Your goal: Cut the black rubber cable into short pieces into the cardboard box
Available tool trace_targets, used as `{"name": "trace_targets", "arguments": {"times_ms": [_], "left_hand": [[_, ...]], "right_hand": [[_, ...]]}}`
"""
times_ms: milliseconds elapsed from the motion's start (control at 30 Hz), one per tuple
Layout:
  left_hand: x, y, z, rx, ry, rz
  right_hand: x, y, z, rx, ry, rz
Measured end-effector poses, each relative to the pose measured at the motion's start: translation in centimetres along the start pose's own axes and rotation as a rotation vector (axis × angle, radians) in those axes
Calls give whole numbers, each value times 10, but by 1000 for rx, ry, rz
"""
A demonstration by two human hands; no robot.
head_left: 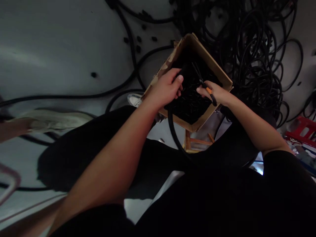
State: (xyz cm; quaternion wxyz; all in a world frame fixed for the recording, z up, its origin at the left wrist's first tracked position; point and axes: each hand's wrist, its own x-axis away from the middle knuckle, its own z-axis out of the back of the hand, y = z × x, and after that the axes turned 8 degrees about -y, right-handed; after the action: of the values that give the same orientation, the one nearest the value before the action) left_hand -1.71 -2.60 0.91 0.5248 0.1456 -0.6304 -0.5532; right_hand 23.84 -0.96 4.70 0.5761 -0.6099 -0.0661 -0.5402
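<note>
A cardboard box [214, 65] stands below my hands, with a mass of small dark pieces inside it. My left hand [170, 86] is over the box's left side, its fingers curled round a black part that joins a thick black cable [174, 131] hanging down towards my lap. Over the right side of the box, my right hand [212, 92] is closed on scissor-like cutters with orange and black handles [209, 92]. The blades point up and left, apart from my left hand. Dark surroundings hide the exact shape of the black part.
Tangled black cables [256, 49] lie on the floor at the upper right. Small black pieces [93, 75] are scattered at the left. Under the box is a wooden stool [189, 141]; a red plastic object [301, 130] stands far right. Another person's shoe [59, 120] is at the left.
</note>
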Motion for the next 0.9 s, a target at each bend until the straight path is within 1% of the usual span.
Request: {"name": "trace_targets", "arguments": {"times_ms": [67, 133, 233, 367, 500, 567, 700, 900], "left_hand": [[0, 3, 2, 48, 32, 28], [1, 6, 3, 93, 38, 45], [2, 8, 1, 114, -6, 49], [4, 6, -3, 65, -63, 8], [4, 5, -6, -13, -49, -59], [4, 6, -6, -39, -35, -75], [5, 6, -6, -54, -46, -71], [4, -2, -4, -60, -30, -36]], "right_hand": [[1, -1, 2, 39, -12, -25], [3, -3, 3, 78, -24, -58], [5, -6, 3, 104, -46, -67], [4, -8, 1, 97, -75, -42], [4, -11, -1, 82, -90, -21], [5, -11, -2, 79, -76, -17], [9, -9, -4, 78, 0, -20], [6, -10, -8, 88, 35, -108]]}}
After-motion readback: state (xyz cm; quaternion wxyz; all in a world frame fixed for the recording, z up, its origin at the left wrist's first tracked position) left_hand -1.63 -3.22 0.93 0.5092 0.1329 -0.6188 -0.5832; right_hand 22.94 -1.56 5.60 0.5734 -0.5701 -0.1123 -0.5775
